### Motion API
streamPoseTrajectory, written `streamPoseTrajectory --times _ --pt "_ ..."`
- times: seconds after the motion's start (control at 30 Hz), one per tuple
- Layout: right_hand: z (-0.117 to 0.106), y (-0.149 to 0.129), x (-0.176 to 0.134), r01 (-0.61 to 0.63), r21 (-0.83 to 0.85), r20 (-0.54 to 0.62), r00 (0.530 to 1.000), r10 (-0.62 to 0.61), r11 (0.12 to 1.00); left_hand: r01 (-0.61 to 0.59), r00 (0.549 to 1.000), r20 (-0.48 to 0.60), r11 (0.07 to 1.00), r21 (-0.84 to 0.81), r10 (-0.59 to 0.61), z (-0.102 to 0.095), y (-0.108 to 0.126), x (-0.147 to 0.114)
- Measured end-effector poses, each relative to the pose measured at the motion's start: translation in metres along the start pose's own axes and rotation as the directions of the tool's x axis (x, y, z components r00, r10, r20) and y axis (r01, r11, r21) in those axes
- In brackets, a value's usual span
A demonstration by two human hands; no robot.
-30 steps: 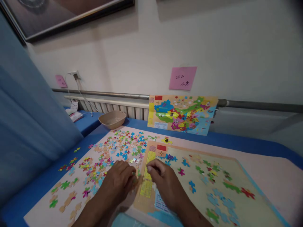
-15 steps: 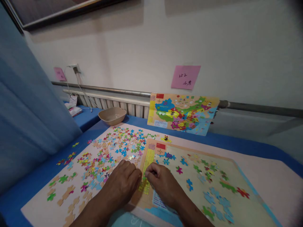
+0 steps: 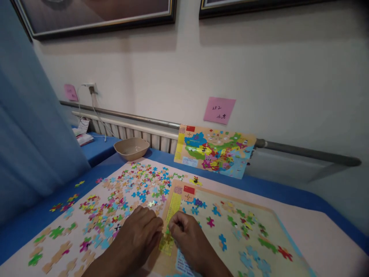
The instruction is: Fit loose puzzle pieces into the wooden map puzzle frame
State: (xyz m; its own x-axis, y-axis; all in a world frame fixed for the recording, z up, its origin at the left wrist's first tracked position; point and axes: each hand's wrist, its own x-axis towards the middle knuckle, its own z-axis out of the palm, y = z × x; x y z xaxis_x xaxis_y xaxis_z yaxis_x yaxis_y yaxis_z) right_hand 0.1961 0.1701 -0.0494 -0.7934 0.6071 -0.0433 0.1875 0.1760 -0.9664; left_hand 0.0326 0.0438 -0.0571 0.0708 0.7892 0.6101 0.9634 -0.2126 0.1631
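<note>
Our left hand (image 3: 141, 236) and right hand (image 3: 188, 238) face each other, just apart, over the left border of the puzzle board (image 3: 235, 246), its yellow strip (image 3: 174, 204) running beneath our fingertips. Both hands have curled fingers; we cannot tell whether either one pinches a piece, since the fingertips hide what lies between them.

From our hands, the board spreads from one o'clock to four, with light-blue pieces (image 3: 255, 259) toward four and a red piece (image 3: 285, 252) between three and four. The loose pile (image 3: 141, 195) lies on the pink sheet (image 3: 311, 227) toward ten and eleven. The bowl (image 3: 132, 154) sits farther off at eleven, and the map (image 3: 215, 152) leans at one.

Against a second ago, the gap between our hands is narrower, and our left hand has come from the board's edge to over its border. The pieces on the board lie as they did. Our view has tilted up, so a second picture frame (image 3: 245, 11) shows above.
</note>
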Motion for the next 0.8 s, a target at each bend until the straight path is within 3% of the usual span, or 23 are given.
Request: streamPoseTrajectory --times 0.13,0.27,0.63,0.8 --pt "0.001 0.002 -0.001 0.004 -0.017 -0.009 1.000 -0.004 1.000 0.003 1.000 0.009 1.000 -0.009 -0.003 0.004 -0.002 -0.001" --pt "-0.004 -0.002 -0.001 0.074 -0.147 -0.040 0.996 -0.080 0.986 0.004 1.000 0.012 1.000 -0.012 -0.004 0.007 -0.006 -0.004" --pt "-0.037 -0.006 0.004 0.168 -0.385 -0.071 0.975 -0.210 0.907 0.008 0.999 0.047 1.000 -0.014 -0.007 0.010 -0.008 -0.001" --pt "-0.036 0.001 0.007 0.232 -0.419 0.017 0.969 -0.248 0.878 -0.013 0.997 0.074 1.000 -0.025 0.014 0.011 -0.007 0.001"
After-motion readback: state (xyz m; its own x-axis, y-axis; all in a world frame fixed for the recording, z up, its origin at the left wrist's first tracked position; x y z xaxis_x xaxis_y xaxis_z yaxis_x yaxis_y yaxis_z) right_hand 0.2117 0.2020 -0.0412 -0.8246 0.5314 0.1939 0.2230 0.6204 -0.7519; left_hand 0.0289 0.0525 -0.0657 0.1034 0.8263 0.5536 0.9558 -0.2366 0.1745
